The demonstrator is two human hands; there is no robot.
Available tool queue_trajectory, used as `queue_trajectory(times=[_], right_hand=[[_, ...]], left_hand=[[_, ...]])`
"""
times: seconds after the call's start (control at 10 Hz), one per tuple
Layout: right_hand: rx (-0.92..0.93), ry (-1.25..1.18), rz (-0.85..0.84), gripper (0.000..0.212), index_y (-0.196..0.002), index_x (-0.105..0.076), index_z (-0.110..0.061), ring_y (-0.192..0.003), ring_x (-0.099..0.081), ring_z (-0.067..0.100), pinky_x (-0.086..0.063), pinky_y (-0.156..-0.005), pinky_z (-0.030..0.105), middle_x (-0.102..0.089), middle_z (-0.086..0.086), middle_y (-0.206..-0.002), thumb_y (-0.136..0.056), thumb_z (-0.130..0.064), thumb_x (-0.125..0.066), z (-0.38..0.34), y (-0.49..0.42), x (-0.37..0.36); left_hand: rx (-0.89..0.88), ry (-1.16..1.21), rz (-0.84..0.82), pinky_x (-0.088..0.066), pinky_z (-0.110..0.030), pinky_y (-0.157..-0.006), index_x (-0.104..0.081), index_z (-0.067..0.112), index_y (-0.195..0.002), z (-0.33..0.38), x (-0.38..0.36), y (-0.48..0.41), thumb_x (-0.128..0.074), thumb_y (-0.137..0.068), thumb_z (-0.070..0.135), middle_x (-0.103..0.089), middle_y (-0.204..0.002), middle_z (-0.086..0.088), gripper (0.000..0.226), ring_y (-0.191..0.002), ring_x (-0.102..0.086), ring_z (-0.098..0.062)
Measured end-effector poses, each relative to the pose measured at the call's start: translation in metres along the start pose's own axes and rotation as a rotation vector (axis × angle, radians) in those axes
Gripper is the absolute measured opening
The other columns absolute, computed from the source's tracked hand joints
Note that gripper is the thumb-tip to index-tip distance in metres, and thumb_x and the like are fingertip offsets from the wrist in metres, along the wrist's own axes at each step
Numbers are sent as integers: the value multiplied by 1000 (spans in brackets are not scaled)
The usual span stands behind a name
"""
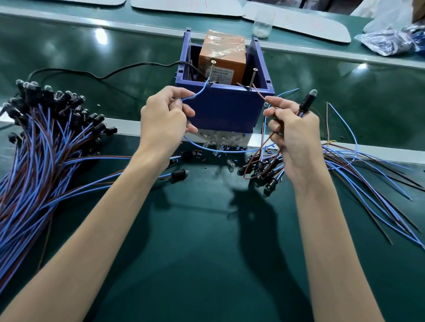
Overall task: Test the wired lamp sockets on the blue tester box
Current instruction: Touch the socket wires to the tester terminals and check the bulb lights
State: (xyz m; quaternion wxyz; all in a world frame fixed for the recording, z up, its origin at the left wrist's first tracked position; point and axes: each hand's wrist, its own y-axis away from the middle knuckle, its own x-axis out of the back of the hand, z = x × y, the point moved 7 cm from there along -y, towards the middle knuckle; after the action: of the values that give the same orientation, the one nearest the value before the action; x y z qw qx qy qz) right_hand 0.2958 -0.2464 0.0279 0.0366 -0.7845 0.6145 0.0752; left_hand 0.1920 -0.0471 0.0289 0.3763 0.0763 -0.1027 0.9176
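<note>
Forearms over green bench, one socket mid-test: left hand pinches its blue lead at left screw of box, right hand grips socket and brown lead near right screw; big bundle left probably done, small pile right probably waiting.

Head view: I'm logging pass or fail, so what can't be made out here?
- Head view: held socket in the right hand, bulb lit or not: too small.
- Head view: orange box label: print blurred.
- Head view: blue wire from the left hand, touching the left screw or not: too small.
</note>
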Motion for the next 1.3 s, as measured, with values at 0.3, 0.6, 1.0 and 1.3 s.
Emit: queue_trajectory(times=[0.3, 0.6, 1.0, 1.3], right_hand=[[-2, 0, 1, 32, -92, -65, -9, -45, -37, 1, -24, -38, 11, -58, -3, -69, -92, 5, -37, 0, 1, 0], [-4, -12, 2, 32, -91, -66, -8, -45, -37, 1, -24, -37, 11, -58, -5, -66, -91, 6, -37, -1, 0, 0], [-3, 21, 0, 31, -94, -66, -9, -47, -36, 2, -25, -38, 11, -58, -4, -69, -92, 5, -37, -2, 3, -1], [-67, 166, -187, 29, -86, -69, -16, -54, -51, 5, -29, -41, 13, -70, -3, -74, -93, -9, -42, -8, 8, -5]], left_hand=[[5, 2, -5, -41, -16, -52, -62, 28, -87, 1, 2, 0, -33, -99, 4, -56, -69, 6, 40, -42, -56, -6], [1, 0, -6, -41, -15, -49, -62, 28, -86, 3, 2, 0, -33, -99, 4, -56, -67, 8, 39, -42, -56, -6], [-13, 1, -14, -41, -15, -50, -63, 27, -88, 4, 2, 0, -33, -98, 4, -56, -67, 7, 39, -43, -56, -6], [91, 15, -288, -46, -15, -47, -59, 14, -74, 7, -13, 7, -35, -87, -6, -59, -54, 4, 34, -46, -59, -11]])
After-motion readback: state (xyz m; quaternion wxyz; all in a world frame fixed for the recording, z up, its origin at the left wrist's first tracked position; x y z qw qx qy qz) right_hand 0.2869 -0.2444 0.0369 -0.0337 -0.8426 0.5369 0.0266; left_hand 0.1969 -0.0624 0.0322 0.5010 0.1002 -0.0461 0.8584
